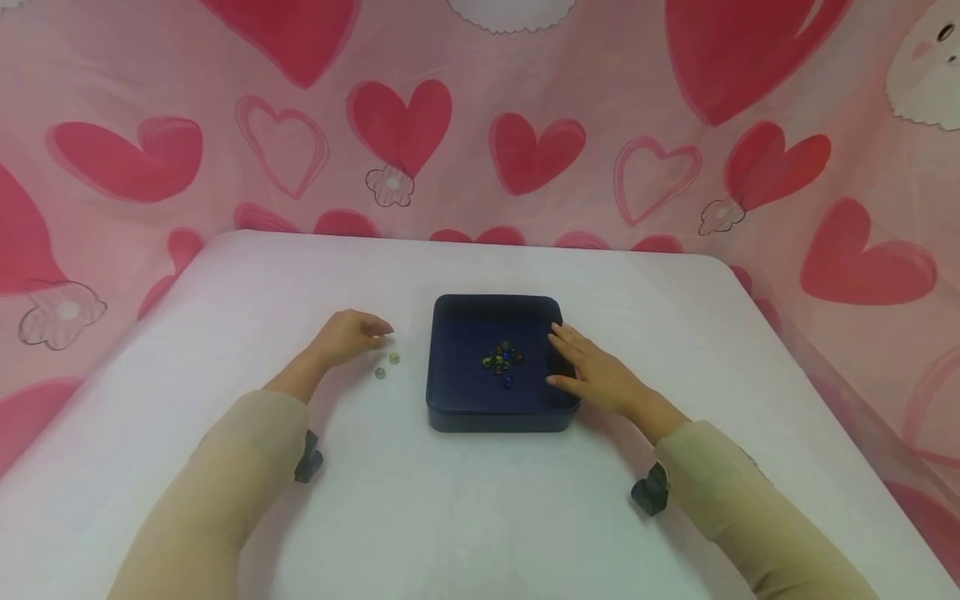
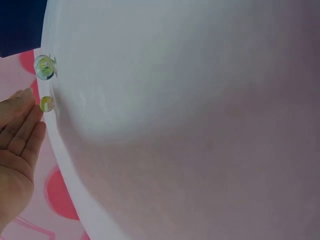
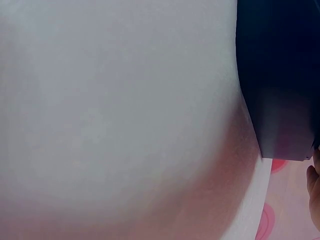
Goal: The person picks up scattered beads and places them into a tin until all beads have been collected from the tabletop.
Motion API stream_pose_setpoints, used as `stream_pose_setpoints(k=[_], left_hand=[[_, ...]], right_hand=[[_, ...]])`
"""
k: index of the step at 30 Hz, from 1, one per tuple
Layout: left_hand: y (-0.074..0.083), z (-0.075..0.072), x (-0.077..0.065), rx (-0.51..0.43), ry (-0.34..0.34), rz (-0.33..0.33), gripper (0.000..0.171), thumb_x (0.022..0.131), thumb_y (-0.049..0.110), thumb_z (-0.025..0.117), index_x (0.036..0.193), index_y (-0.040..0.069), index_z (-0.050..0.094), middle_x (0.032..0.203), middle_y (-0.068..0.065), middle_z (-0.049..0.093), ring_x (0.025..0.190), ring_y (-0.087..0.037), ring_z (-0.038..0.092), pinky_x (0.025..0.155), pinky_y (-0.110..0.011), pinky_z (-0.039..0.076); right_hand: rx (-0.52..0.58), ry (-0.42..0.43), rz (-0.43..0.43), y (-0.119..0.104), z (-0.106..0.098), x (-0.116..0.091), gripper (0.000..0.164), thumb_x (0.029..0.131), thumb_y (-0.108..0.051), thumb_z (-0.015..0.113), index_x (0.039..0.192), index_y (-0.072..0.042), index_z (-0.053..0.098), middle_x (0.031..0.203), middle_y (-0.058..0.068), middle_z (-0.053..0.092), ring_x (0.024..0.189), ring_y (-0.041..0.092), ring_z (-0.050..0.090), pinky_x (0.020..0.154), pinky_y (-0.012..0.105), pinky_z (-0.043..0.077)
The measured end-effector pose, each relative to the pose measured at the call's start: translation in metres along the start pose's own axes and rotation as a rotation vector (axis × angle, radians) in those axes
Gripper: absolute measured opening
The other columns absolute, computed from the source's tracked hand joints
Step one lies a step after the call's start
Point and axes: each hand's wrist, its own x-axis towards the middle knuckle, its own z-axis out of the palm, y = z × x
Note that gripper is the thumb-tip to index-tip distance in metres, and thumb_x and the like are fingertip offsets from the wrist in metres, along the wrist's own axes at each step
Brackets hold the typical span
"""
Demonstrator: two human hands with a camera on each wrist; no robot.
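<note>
A dark blue square box (image 1: 480,422) stands on the table, with several coloured glass marbles (image 1: 501,358) gathered on its floor. To the left of it, two clear-and-yellowish marbles (image 1: 394,358) lie on the white cloth. My left hand (image 1: 348,336) hovers just beyond them; in the left wrist view its fingers (image 2: 25,135) are fairly straight, beside the two marbles (image 2: 45,67), and no held thing shows. My right hand (image 1: 603,379) rests on the box's right wall, its fingers extended over the rim. Only a sliver of that hand (image 3: 315,192) shows in the right wrist view.
A white cloth (image 1: 480,508) covers the table. Behind and at the sides hangs a pink curtain (image 1: 465,100) with red hearts. Dark devices (image 1: 651,490) sit at both wrists, below the beige sleeves.
</note>
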Motion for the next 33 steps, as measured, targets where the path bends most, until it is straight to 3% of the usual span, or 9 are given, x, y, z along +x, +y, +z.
stream_pose_setpoints(k=[14,25,33], left_hand=[[-0.008,0.001,0.008,0.046,0.034,0.016,0.028,0.079,-0.001,0.056,0.107,0.0,0.059,0.11,-0.018,0.056,0.11,-0.032,0.043,0.093,-0.044,0.03],[-0.003,0.004,0.01,0.064,0.052,-0.069,0.027,0.082,-0.001,0.052,0.108,-0.001,0.057,0.113,-0.019,0.053,0.111,-0.033,0.041,0.094,-0.043,0.03],[-0.002,0.0,0.004,0.034,0.132,0.011,0.024,0.082,0.001,0.053,0.105,-0.003,0.058,0.11,-0.02,0.055,0.108,-0.034,0.045,0.092,-0.043,0.032]], right_hand=[[0.004,-0.003,0.004,-0.003,0.0,0.0,0.07,0.084,-0.043,0.049,0.136,-0.004,0.023,0.143,0.006,0.011,0.13,0.022,0.006,0.101,0.043,0.013],[0.005,0.002,0.002,-0.002,0.001,0.0,0.069,0.084,-0.042,0.049,0.136,-0.004,0.023,0.143,0.006,0.011,0.13,0.022,0.006,0.101,0.043,0.013],[0.0,-0.006,0.012,0.0,0.001,0.0,0.069,0.085,-0.043,0.047,0.136,-0.005,0.022,0.144,0.004,0.01,0.13,0.02,0.005,0.101,0.042,0.012]])
